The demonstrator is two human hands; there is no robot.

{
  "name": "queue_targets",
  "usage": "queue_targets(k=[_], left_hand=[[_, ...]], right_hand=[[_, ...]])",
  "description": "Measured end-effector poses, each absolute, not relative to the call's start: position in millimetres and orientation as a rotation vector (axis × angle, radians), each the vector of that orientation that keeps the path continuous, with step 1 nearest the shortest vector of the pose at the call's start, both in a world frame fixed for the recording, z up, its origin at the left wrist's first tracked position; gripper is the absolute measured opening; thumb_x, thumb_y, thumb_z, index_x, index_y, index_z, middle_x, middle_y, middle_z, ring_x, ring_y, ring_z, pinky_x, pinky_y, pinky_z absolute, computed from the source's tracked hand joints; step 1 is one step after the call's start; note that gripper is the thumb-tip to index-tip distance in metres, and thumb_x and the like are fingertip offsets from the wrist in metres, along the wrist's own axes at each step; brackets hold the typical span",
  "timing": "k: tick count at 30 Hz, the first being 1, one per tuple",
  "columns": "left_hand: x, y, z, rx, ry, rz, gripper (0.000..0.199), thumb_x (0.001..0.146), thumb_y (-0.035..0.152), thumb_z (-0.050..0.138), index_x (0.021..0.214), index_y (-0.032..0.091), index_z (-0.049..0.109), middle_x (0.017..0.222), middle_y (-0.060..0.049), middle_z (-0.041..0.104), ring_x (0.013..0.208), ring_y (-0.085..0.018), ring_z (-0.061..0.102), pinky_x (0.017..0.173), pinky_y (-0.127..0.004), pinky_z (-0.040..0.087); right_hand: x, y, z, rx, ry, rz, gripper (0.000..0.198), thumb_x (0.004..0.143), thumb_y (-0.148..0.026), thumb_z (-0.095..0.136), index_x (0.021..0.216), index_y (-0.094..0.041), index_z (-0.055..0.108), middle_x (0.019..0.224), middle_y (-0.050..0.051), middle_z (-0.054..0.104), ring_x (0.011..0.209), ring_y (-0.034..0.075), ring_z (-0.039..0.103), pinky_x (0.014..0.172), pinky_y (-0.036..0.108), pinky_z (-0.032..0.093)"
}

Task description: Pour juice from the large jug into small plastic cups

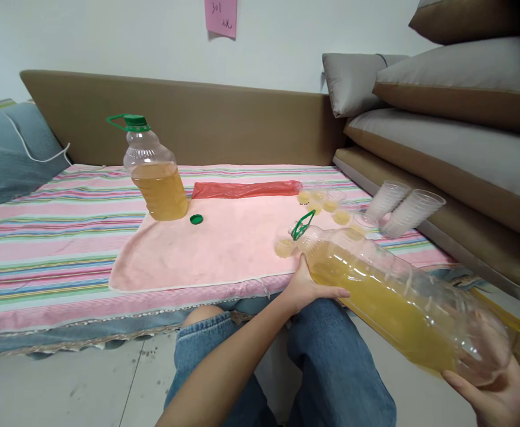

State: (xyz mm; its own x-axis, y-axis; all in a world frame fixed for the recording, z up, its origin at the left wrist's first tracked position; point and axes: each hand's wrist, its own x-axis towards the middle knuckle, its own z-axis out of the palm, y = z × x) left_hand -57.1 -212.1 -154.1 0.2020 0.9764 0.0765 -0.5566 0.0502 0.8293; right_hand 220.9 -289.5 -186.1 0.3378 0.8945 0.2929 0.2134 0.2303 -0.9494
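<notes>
A large clear plastic bottle (375,296) of yellow liquid lies tilted nearly sideways, its open mouth with a green ring pointing left. Under its neck, my left hand (306,287) supports it with the thumb along the side. My right hand (500,385) grips the base, its fingers partly seen through the plastic. Just below the mouth stands a clear plastic cup (283,248) with some yellow liquid inside. Several more cups with yellow liquid (331,206) stand behind the bottle, some partly hidden. A loose green cap (196,219) rests on the pink cloth (224,249).
Another bottle (159,190), capped in green and partly filled, stands at left. A red plastic bag (246,190) lies flat behind the cloth. Two leaning stacks of clear cups (413,214) are at right, beside piled cushions (455,130). The striped bed's front edge (153,311) borders my knees.
</notes>
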Motion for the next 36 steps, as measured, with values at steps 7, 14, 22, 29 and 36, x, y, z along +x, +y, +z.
queue_targets(k=[7, 14, 22, 29, 36], left_hand=[[-55, -213, -156, 0.830, 0.594, 1.285, 0.091, 0.043, 0.013, 0.094, 0.119, 0.021, 0.044, 0.131, -0.012, 0.058, 0.129, -0.033, 0.051, 0.110, -0.053, 0.039], [-56, -214, -156, 0.826, 0.593, 1.300, 0.090, 0.044, 0.013, 0.093, 0.120, 0.022, 0.047, 0.131, -0.012, 0.059, 0.129, -0.033, 0.052, 0.111, -0.054, 0.039], [-58, -213, -153, 0.846, 0.589, 1.299, 0.087, 0.044, 0.013, 0.093, 0.118, 0.021, 0.048, 0.129, -0.012, 0.061, 0.128, -0.033, 0.053, 0.111, -0.055, 0.038], [-60, -212, -150, 0.922, 0.614, 1.321, 0.089, 0.045, 0.015, 0.093, 0.122, 0.020, 0.048, 0.129, -0.011, 0.059, 0.129, -0.033, 0.051, 0.113, -0.055, 0.035], [-62, -208, -154, 0.955, 0.647, 1.310, 0.100, 0.042, 0.017, 0.094, 0.129, 0.020, 0.045, 0.135, -0.014, 0.054, 0.133, -0.035, 0.047, 0.114, -0.058, 0.034]], right_hand=[[219, -293, -179, -1.309, -1.163, 0.633, 0.115, 0.040, -0.034, 0.092, 0.146, -0.030, 0.048, 0.140, 0.009, 0.051, 0.123, 0.043, 0.051, 0.105, 0.055, 0.038], [215, -291, -174, -1.289, -1.184, 0.630, 0.115, 0.041, -0.036, 0.093, 0.147, -0.029, 0.048, 0.139, 0.010, 0.053, 0.133, 0.042, 0.039, 0.110, 0.053, 0.028], [212, -291, -174, -1.295, -1.148, 0.662, 0.116, 0.040, -0.033, 0.092, 0.147, -0.029, 0.047, 0.140, 0.008, 0.052, 0.130, 0.038, 0.046, 0.102, 0.044, 0.043], [215, -286, -181, -1.292, -1.151, 0.659, 0.118, 0.038, -0.033, 0.093, 0.147, -0.029, 0.047, 0.143, 0.007, 0.049, 0.125, 0.036, 0.050, 0.094, 0.038, 0.051], [217, -283, -189, -1.210, -1.125, 0.703, 0.119, 0.036, -0.026, 0.094, 0.146, -0.028, 0.049, 0.144, 0.008, 0.047, 0.135, 0.038, 0.038, 0.111, 0.045, 0.031]])
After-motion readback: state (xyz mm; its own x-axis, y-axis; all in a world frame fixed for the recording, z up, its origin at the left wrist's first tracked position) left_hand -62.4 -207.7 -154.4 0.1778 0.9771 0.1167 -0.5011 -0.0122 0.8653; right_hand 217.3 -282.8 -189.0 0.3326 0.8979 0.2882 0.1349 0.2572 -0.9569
